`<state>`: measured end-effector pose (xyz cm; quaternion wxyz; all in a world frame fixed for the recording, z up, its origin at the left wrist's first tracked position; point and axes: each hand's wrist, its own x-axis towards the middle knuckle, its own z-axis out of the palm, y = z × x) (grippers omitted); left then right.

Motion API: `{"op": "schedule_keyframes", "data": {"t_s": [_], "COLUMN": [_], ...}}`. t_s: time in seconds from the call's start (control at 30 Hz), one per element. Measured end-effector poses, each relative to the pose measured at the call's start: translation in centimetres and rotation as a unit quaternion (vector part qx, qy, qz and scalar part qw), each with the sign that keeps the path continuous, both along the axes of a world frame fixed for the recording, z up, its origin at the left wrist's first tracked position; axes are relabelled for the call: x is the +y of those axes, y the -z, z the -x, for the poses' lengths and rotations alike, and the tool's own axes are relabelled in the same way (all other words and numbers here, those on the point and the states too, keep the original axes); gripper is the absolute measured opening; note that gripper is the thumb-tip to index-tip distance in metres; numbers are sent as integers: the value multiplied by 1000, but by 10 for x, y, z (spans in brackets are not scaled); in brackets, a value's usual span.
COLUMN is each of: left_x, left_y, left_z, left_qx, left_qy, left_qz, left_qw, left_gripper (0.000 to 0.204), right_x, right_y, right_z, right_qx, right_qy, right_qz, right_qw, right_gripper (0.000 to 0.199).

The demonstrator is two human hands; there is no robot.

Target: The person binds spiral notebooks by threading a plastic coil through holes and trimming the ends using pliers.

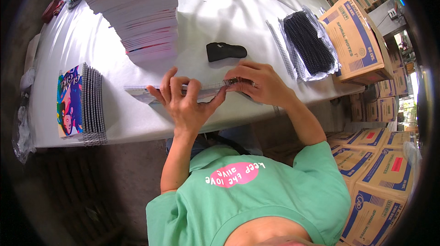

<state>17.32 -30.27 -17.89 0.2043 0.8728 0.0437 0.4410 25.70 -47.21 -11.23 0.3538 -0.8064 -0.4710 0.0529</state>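
Observation:
An unbound notebook (140,92) lies flat near the front edge of the white table (137,122). My left hand (185,104) presses on it with fingers spread along its punched edge. My right hand (259,83) pinches a metal spiral wire (233,81) at the notebook's right end, fingertips closed on the coil. The two hands almost touch over the binding edge.
A tall stack of unbound notebooks (137,7) stands at the back left. Finished spiral notebooks (80,104) with a colourful cover are piled at the left. A black tool (225,51), loose spirals (279,49) and a bag of black coils (309,44) lie right; cardboard boxes (355,39) beyond.

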Motion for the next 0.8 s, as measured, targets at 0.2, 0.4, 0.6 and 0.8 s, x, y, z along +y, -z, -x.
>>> {"op": "schedule_keyframes", "data": {"t_s": [0.2, 0.4, 0.6, 0.8], "left_x": [6, 15, 22, 26], "left_y": [-2, -5, 1, -2], "left_z": [-5, 1, 3, 8], "left_qx": [-14, 39, 2, 0], "left_qy": [35, 33, 25, 90], "left_qz": [11, -9, -21, -3], "left_qw": [999, 999, 999, 996], "left_gripper": [38, 39, 37, 37], "right_x": [3, 0, 10, -17], "right_y": [12, 20, -8, 111], "right_z": [-12, -12, -30, -102], "right_qx": [-198, -176, 241, -278], "right_qy": [-63, -65, -35, 54], "right_qz": [38, 24, 148, 191], "right_qw": [977, 982, 959, 940], "right_gripper": [22, 24, 37, 51]}}
